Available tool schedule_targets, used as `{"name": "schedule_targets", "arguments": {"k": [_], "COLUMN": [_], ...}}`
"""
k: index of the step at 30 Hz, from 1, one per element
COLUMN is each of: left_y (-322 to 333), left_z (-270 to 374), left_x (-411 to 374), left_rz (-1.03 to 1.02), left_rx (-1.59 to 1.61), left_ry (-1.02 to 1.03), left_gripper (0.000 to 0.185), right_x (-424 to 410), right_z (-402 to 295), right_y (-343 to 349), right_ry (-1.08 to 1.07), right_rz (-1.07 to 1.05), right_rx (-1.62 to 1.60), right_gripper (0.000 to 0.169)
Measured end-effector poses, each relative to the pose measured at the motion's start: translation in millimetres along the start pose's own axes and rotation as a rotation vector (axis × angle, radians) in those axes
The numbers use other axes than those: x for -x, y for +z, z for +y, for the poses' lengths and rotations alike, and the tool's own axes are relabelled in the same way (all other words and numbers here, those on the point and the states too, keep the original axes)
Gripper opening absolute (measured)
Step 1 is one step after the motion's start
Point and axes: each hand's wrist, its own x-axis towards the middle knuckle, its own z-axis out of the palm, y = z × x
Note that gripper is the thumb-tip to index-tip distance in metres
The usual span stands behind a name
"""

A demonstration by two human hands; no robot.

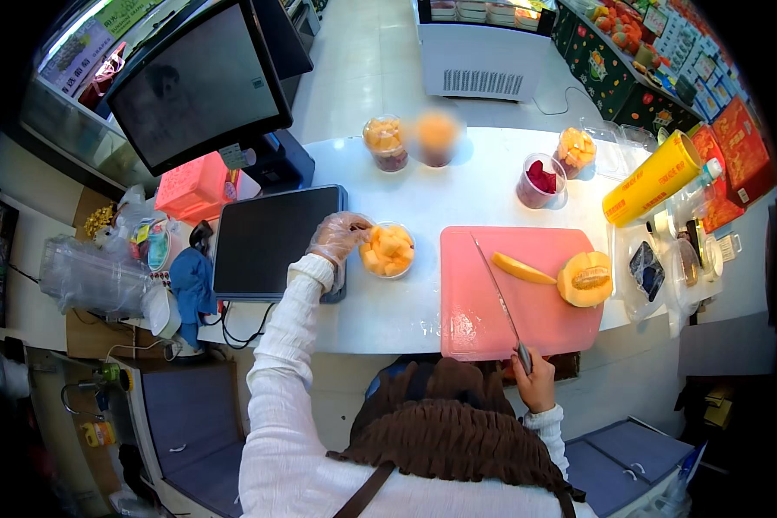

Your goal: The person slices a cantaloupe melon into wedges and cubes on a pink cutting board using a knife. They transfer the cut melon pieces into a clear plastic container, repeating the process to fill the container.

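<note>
My left hand [342, 236], in a clear plastic glove, is at the left rim of a clear cup of cut melon [387, 250]; whether its fingertips hold a piece cannot be told. In my bare right hand [536, 382] is the handle of a long knife [502, 303], whose blade lies slantwise over the pink cutting board [466, 324]. On the board rest a melon wedge [523, 268] and a cut melon [585, 280] with its seed hollow showing. Farther back stand a cup of dark red fruit [540, 181] and cups topped with melon [576, 152], [386, 142].
A dark flat-topped device [275, 243] lies under and beside my left forearm, with a monitor [197, 84] behind it. A pink basket [194, 188] stands left. On the right are a yellow roll [654, 178], red boxes [741, 149] and plastic packaging [641, 278].
</note>
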Motion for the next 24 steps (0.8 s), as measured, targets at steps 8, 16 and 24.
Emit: {"name": "schedule_targets", "arguments": {"k": [8,16,24], "left_y": [-6,-32,-24], "left_z": [-22,21,3], "left_x": [-51,-61,-74], "left_rz": [-0.275,-0.573,-0.568], "left_rx": [-0.191,-0.251,-0.132], "left_ry": [-0.052,-0.176,-0.131], "left_gripper": [0.012,0.014,0.016], "right_x": [-9,1,10], "right_z": [-29,-35,-38], "right_y": [13,37,51], "right_ry": [0.081,0.100,0.117], "right_rz": [0.013,0.081,0.142], "right_rx": [0.046,0.091,0.070], "right_gripper": [0.017,0.019,0.020]}}
